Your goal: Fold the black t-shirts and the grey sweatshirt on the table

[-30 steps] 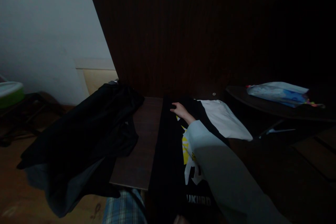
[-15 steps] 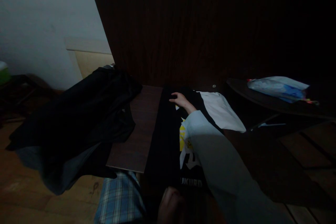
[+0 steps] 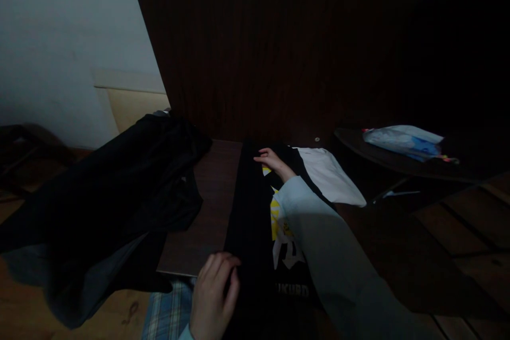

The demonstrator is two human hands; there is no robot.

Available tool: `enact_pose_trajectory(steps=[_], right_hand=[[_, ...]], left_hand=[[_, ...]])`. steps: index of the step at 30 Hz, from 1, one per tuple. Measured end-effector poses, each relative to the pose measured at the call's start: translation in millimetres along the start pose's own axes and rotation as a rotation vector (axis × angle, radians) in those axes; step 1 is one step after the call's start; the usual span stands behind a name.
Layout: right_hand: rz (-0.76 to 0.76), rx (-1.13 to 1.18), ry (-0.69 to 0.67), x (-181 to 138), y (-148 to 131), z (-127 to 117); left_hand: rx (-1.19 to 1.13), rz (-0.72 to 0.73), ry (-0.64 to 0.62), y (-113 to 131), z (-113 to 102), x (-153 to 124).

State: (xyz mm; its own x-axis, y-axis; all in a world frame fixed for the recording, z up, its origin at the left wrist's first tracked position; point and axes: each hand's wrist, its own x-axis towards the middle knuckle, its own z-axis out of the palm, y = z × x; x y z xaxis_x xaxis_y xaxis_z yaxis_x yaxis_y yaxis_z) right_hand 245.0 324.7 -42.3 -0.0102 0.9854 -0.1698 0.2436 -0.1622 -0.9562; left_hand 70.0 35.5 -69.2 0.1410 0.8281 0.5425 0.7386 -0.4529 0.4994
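A black T-shirt [image 3: 251, 223] with a yellow and white print lies partly folded over on a brown wooden surface [image 3: 215, 196]. My right hand [image 3: 274, 162] rests on its far part, fingers stretched out and thumb apart. At the near left edge of the shirt is my left hand [image 3: 217, 292], its fingers bent loosely over the cloth and the thumb apart from them. My right sleeve covers part of the print. A white garment [image 3: 329, 175] lies just right of the shirt.
Dark clothes [image 3: 119, 186] are heaped at the left, hanging past the surface's edge. A dark wooden panel [image 3: 279, 53] rises behind. On a dark stand at the right sits a white and blue plastic packet [image 3: 404, 141]. Blue plaid cloth [image 3: 169, 308] shows below.
My left hand has come up from the bottom edge to the shirt's near left edge. My right hand stays on the far part. The view has shifted slightly.
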Motion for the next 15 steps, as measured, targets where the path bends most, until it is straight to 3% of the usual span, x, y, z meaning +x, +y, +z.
enact_pose_trajectory(steps=[6, 11, 15], right_hand=[[0.098, 0.066, -0.191, -28, -14, -9], [-0.036, -0.092, -0.147, -76, -3, -20], [-0.007, -0.131, -0.202, -100, 11, -30]], left_hand=[[0.107, 0.023, 0.056, 1, 9, -1], [0.119, 0.020, 0.024, 0, 9, -3], [0.125, 0.023, 0.001, -2, 10, -4]])
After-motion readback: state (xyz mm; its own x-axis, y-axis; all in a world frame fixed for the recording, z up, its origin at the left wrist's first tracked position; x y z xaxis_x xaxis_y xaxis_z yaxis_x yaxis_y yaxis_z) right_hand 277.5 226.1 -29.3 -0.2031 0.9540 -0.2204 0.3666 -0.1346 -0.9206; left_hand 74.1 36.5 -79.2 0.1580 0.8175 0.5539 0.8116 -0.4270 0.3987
